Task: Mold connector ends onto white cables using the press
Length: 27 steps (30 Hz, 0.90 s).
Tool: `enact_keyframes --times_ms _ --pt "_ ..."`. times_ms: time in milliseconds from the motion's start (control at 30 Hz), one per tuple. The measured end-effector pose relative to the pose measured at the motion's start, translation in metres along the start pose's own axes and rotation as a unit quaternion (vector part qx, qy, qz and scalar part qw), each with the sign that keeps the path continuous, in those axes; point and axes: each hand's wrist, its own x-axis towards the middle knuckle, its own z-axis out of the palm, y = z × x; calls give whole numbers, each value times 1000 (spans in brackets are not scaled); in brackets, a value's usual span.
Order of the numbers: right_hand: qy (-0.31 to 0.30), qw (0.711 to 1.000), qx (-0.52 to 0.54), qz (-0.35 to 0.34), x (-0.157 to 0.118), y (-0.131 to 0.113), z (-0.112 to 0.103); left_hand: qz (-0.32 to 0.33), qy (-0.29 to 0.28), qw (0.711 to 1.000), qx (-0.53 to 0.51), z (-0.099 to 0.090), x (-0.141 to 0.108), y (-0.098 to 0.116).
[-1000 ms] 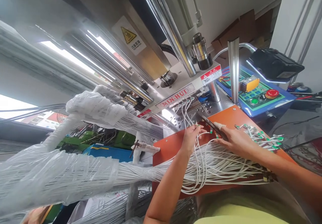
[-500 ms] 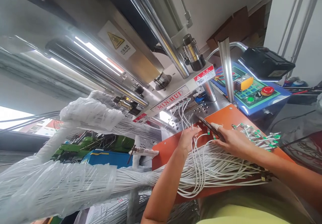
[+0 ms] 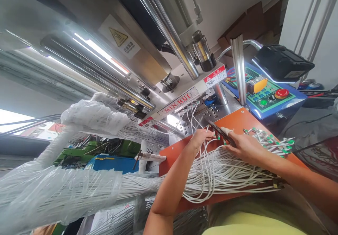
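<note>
My right hand [image 3: 243, 146] grips a dark, narrow metal bar [image 3: 219, 131], its far end over the steel machine bed. Cable ends with small green parts sit along the bar's near side. My left hand [image 3: 201, 140] pinches a white cable [image 3: 210, 141] close to the bar; my fingers partly hide its tip. Loose white cables [image 3: 211, 171] loop below both hands across the orange table [image 3: 177, 153]. Other white cables run into the machine's lower die [image 3: 190, 107], under the plate marked MIN-HUI [image 3: 177, 103].
A blue control box [image 3: 269, 94] with a red button stands at the right behind the table. Green-tipped cable ends [image 3: 280, 144] lie piled on the table's right. At left, plastic-wrapped cable bundles [image 3: 87, 189] hang over a wrapped frame. A steel post [image 3: 238, 69] rises behind the table.
My left hand has moved slightly right and closer to the bar, bringing the cable end to it. My right hand stays nearly in place on the bar. The view has shifted slightly.
</note>
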Motion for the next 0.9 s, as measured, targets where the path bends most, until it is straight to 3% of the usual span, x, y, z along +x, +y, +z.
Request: enact_keyframes --times_ms 333,900 --pt "1 1000 7 4 -1 -3 -2 -5 20 999 31 -1 7 -1" --pt "11 1000 19 3 -1 -5 -4 -6 19 1000 -11 2 10 -4"
